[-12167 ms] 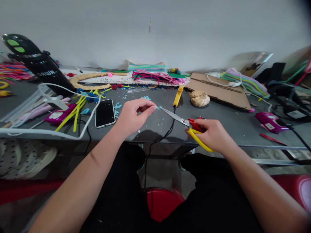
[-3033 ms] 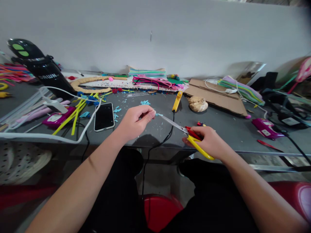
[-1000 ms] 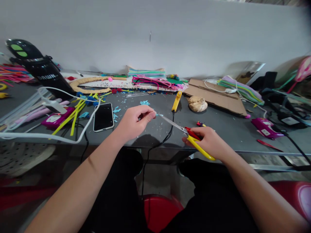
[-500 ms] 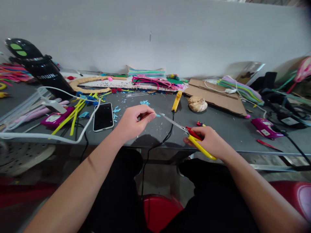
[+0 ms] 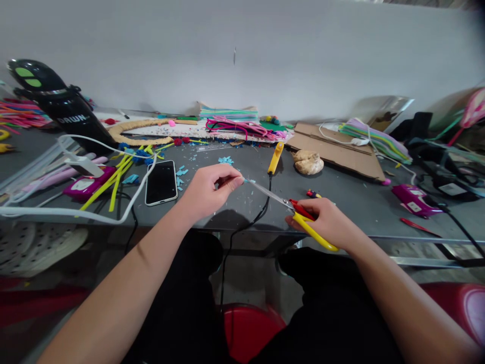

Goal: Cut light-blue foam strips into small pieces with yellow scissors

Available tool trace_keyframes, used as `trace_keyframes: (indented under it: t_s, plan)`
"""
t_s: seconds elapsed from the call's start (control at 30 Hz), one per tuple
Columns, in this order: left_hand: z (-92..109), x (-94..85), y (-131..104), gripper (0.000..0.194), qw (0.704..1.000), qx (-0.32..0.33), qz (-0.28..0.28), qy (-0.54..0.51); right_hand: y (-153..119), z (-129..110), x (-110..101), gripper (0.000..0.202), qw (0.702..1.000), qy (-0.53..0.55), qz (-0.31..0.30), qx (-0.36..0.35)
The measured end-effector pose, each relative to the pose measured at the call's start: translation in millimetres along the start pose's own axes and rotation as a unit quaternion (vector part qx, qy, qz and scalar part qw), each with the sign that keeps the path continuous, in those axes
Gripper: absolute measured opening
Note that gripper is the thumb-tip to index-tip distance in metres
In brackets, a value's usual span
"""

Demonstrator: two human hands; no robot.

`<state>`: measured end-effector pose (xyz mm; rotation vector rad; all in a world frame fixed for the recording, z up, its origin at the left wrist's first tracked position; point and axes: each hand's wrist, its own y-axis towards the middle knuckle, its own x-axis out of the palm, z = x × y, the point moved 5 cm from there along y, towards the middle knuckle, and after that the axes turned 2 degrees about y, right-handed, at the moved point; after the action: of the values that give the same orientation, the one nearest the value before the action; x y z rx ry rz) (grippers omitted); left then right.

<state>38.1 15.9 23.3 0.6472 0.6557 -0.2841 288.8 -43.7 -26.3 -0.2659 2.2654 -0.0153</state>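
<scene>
Grey wall [image 5: 295, 60] backs a dark table [image 5: 352, 212]. Over its near edge, the right hand [image 5: 328, 215] grips scissors [image 5: 312, 232] by their handles, the blades slanting away and leftward. The left hand [image 5: 208, 192] pinches a tiny blue piece [image 5: 246, 180] between fingertips; its long axis points rightward, towards the blade tips. The left hand is nearer it.

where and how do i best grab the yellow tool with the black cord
Probably best pinched from above around the middle of the yellow tool, fingers on its two long sides: its body is slim and elongated, with the sides exposed, while the black cord leaves the near end.
</scene>
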Motion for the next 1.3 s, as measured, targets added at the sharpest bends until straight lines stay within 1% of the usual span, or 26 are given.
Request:
trace_keyframes:
  t_s: [0.2,0.43,0.53,0.93,1.3]
  plan:
    - [0.8,-0.3,-0.3,0.020,1.000,-0.002,0.006,0.004,-0.6,1.9,1.7,0.037,1.000,0.001,0.002,0.003]
    - [0.7,-0.9,-0.4,0.022,1.000,-0.002,0.017,0.002,-0.7,3.4,0.0,0.034,0.999,0.033,0.024,0.012]
    - [0.2,-1.3,-0.3,0.022,1.000,-0.001,0.017,-0.002,-0.3,5.4,-1.3,0.033,0.999,0.029,0.032,0.009]
    - [1.3,-0.9,0.2,0.023,1.000,-0.001,0.021,-0.013,0.6,7.5,0.4,0.038,1.000,0.007,0.026,0.007]
    - [0.1,-0.8,0.1,0.025,1.000,0.002,0.022,-0.009,1.5,7.9,1.6,0.036,1.000,0.001,0.025,-0.003]
